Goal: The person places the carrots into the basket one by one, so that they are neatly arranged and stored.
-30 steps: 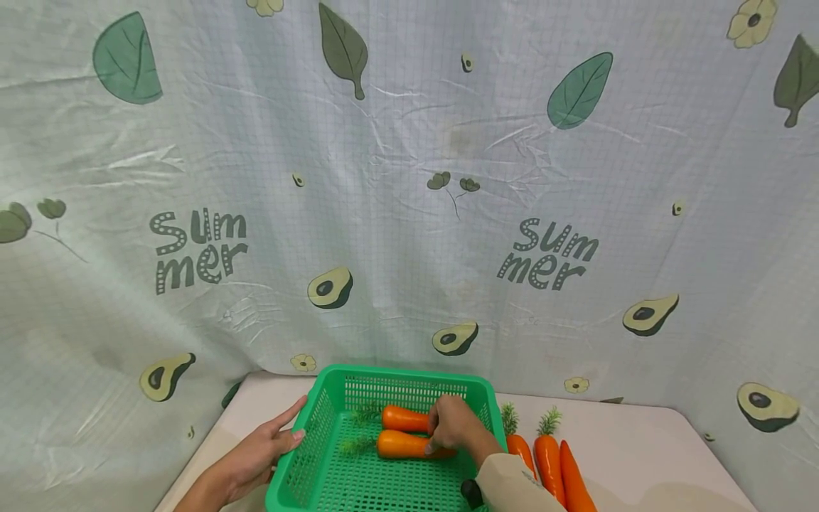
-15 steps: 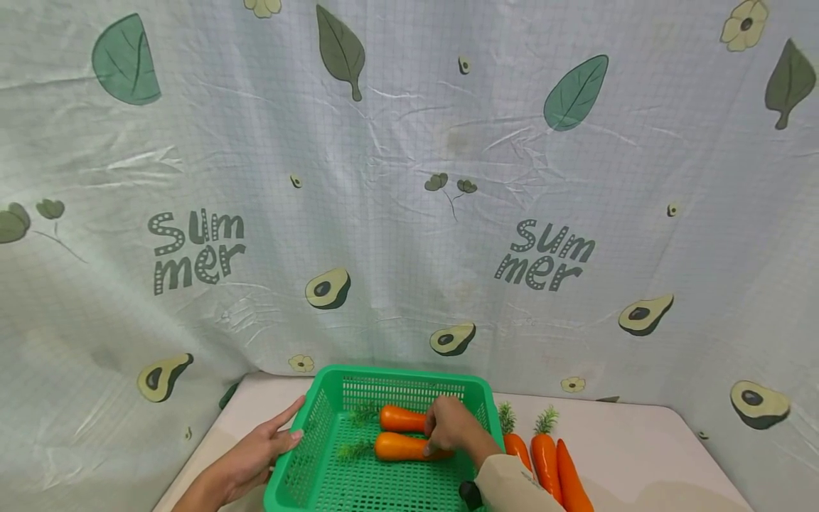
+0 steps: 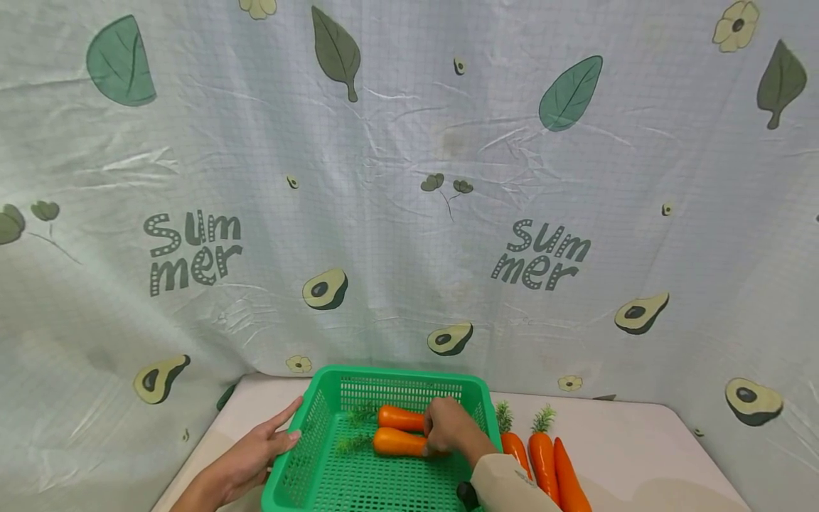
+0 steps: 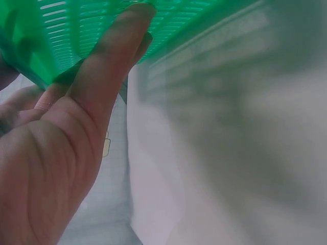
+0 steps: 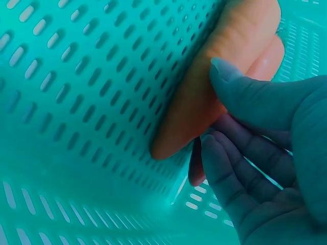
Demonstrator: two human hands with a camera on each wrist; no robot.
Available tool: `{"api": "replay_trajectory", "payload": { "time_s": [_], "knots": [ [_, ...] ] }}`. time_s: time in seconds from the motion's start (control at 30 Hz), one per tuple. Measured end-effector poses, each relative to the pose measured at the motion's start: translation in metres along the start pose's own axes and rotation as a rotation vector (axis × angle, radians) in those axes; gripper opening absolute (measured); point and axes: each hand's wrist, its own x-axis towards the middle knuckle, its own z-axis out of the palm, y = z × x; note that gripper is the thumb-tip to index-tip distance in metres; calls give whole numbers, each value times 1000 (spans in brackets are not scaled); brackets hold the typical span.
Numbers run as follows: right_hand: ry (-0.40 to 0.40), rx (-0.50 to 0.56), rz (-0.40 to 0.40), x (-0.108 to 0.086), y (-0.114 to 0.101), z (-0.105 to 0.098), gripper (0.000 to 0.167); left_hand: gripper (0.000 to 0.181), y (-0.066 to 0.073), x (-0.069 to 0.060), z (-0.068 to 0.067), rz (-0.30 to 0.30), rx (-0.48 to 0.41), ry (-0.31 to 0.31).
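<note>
Inside the green plastic basket (image 3: 377, 491), two orange toy carrots lie side by side, their feathery tops pointing left. My right hand (image 3: 448, 427) pinches the near carrot (image 3: 398, 442) by its narrow end between thumb and fingers. Just beyond lies the far carrot (image 3: 398, 418), its right end hidden by that hand. In the right wrist view, the thumb presses the pinched carrot (image 5: 196, 97) close to the perforated floor. My left hand (image 3: 246, 459) holds the basket's left side, thumb at the rim and fingers along the outer wall. The left wrist view shows one long finger against the slotted wall (image 4: 61, 30).
Three more carrots lie to the right of the basket on the pale table (image 3: 640, 448): a left one (image 3: 514, 449), a middle one (image 3: 542, 462) and a right one (image 3: 571, 480). A printed curtain (image 3: 384, 213) hangs behind and around the table.
The near carrot has shifted slightly toward the far one under my right hand. My left hand has stayed at the basket's side. The head view has drifted a little.
</note>
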Motion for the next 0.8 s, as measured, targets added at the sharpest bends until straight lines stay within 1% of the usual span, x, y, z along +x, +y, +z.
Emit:
{"api": "replay_trajectory", "payload": {
  "time_s": [0.27, 0.4, 0.5, 0.67, 0.7, 0.8],
  "knots": [
    [6, -22, 18, -1, -3, -2, 35, 83, -1, 0, -1, 11, 4, -7],
    [9, 8, 34, -2, -4, -2, 36, 83, -2, 2, -1, 11, 5, -12],
    [32, 64, 33, -4, -6, -4, 34, 83, -2, 2, -1, 5, 9, -12],
    [139, 178, 2, -10, -12, -16, 14, 83, -2, 2, -3, -8, 22, -2],
    [157, 209, 4, -12, -14, -19, 12, 83, -1, 2, -3, -10, 25, -1],
    [191, 309, 45, -19, -18, -30, 11, 83, -1, 2, -4, -13, 33, 0]
  ]
}}
